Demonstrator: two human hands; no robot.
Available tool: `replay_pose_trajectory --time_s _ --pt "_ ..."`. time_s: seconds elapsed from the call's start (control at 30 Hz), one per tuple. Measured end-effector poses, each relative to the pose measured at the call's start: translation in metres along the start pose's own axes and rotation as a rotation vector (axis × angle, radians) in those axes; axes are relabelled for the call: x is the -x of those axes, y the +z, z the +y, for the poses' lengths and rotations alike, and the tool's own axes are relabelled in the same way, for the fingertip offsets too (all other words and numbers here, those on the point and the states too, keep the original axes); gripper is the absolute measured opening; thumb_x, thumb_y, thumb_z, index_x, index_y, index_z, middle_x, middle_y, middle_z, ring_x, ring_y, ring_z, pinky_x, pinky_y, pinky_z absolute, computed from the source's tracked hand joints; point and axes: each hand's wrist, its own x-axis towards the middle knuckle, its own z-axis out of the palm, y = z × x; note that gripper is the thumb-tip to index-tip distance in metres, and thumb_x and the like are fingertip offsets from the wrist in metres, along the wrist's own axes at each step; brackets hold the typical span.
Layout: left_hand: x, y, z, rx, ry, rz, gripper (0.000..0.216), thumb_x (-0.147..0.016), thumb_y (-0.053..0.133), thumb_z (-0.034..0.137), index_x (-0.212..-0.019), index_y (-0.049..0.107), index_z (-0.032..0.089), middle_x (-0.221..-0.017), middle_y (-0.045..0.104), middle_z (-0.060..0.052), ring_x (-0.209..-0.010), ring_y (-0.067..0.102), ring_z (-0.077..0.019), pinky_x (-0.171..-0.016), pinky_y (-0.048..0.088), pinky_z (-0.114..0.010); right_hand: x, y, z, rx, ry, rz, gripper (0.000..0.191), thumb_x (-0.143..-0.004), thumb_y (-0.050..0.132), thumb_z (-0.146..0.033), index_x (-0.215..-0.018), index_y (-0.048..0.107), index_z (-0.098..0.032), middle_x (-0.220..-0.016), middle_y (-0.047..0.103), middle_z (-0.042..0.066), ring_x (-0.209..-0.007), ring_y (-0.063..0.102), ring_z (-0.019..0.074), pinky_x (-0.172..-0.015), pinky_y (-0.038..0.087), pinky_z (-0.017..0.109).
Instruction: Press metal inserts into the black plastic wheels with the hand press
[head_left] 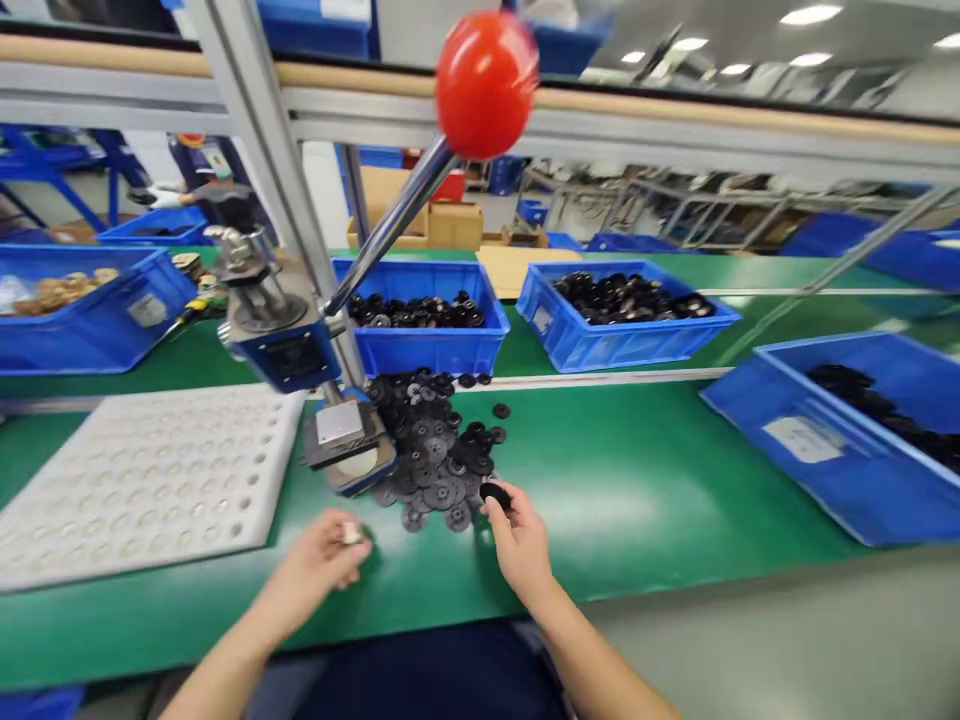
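Note:
Between the fingers of my left hand (326, 552) is a small pale, cream-coloured part (352, 533); its exact kind is too small to tell. My right hand (519, 535) pinches a black disc (495, 493) by its edge, at the right side of a heap of black discs (435, 450). Several of these discs look round with a hole in the middle. Behind my hands stands a hand press (292, 350), its lever ending in a red ball knob (487, 85). A light metal block (339, 424) sits at its base.
To the left lies a white tray (259, 420) with rows of round pockets. Blue bins of black parts (431, 350) (630, 348) stand behind the heap, another blue bin (795, 430) at right. A blue bin (82, 335) at left holds tan parts. A metal rail (637, 125) crosses above.

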Motion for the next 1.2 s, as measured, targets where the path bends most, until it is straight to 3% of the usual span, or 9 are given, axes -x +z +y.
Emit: replay_pose_trajectory --time_s 0.1,0.17,0.27,0.4,0.53,0.73,0.9,1.07,1.2 --pt "0.022 0.049 0.003 0.096 -0.012 -0.261 0.028 -0.075 0.075 0.042 -0.086 0.060 0.021 -0.069 0.065 -0.001 -0.054 0.056 -0.0124 -0.053 0.048 -0.025 0.016 0.021 -0.013 0.035 -0.131 -0.209 0.028 -0.094 0.055 -0.035 -0.114 0.065 -0.018 -0.096 0.073 0.008 -0.083 0.070 0.0171 -0.076 0.059 0.029" --pt "0.021 0.071 -0.004 0.088 -0.006 -0.271 0.025 -0.076 0.074 0.035 -0.092 0.063 0.020 -0.068 0.063 0.000 -0.057 0.055 -0.0118 -0.057 0.048 -0.025 0.021 0.032 -0.018 0.050 -0.215 -0.287 0.026 -0.094 0.053 -0.032 -0.112 0.067 -0.019 -0.101 0.073 0.008 -0.088 0.070 0.0175 -0.077 0.060 0.029" --pt "0.015 0.086 -0.018 -0.006 0.076 -0.216 0.020 -0.076 0.075 0.034 -0.085 0.066 0.018 -0.065 0.058 0.002 -0.054 0.049 -0.0105 -0.055 0.043 -0.024 0.024 0.039 -0.021 0.048 -0.246 -0.358 0.026 -0.095 0.051 -0.029 -0.114 0.067 -0.021 -0.108 0.072 0.008 -0.097 0.070 0.0184 -0.082 0.060 0.031" --pt "0.015 0.086 -0.028 -0.064 0.224 -0.211 0.020 -0.083 0.071 0.037 -0.090 0.069 0.018 -0.071 0.059 0.000 -0.058 0.050 -0.0118 -0.059 0.043 -0.025 0.025 0.040 -0.024 0.069 -0.304 -0.427 0.029 -0.097 0.048 -0.025 -0.121 0.065 -0.021 -0.110 0.072 0.008 -0.101 0.069 0.0187 -0.090 0.058 0.034" --pt "0.018 0.085 -0.031 -0.074 0.260 -0.202 0.017 -0.089 0.065 0.034 -0.095 0.066 0.018 -0.078 0.062 -0.002 -0.065 0.053 -0.0133 -0.064 0.045 -0.026 0.027 0.040 -0.026 0.058 -0.405 -0.456 0.036 -0.098 0.044 -0.017 -0.130 0.059 -0.023 -0.115 0.070 0.009 -0.107 0.065 0.0187 -0.094 0.056 0.038" --pt "0.017 0.085 -0.035 -0.109 0.254 -0.244 0.016 -0.093 0.059 0.033 -0.089 0.064 0.018 -0.075 0.059 -0.001 -0.067 0.052 -0.0144 -0.065 0.044 -0.027 0.033 0.037 -0.025 0.108 -0.510 -0.527 0.054 -0.095 0.042 -0.012 -0.148 0.041 -0.026 -0.151 0.044 0.012 -0.138 0.045 0.0232 -0.111 0.045 0.050" --pt "0.020 0.083 -0.027 -0.070 0.265 -0.213 0.014 -0.092 0.058 0.031 -0.085 0.061 0.019 -0.075 0.058 -0.002 -0.067 0.053 -0.0153 -0.063 0.044 -0.027 0.034 0.029 -0.036 0.119 -0.489 -0.587 0.060 -0.094 0.044 -0.013 -0.152 0.035 -0.027 -0.148 0.049 0.011 -0.136 0.047 0.0223 -0.111 0.044 0.049" --pt "0.020 0.084 -0.024 -0.072 0.290 -0.198 0.021 -0.090 0.059 0.027 -0.071 0.055 0.019 -0.069 0.051 0.001 -0.064 0.050 -0.0144 -0.060 0.041 -0.027 0.033 0.023 -0.044 0.158 -0.555 -0.624 0.064 -0.092 0.048 -0.013 -0.152 0.033 -0.028 -0.155 0.038 0.010 -0.142 0.040 0.0236 -0.112 0.042 0.050" --pt "0.019 0.084 -0.026 -0.054 0.277 -0.173 0.022 -0.089 0.061 0.027 -0.070 0.052 0.019 -0.066 0.049 0.002 -0.062 0.048 -0.0137 -0.059 0.039 -0.026 0.032 0.019 -0.047 0.211 -0.515 -0.690 0.064 -0.093 0.051 -0.019 -0.154 0.030 -0.025 -0.156 0.036 0.012 -0.144 0.037 0.0243 -0.115 0.039 0.051"
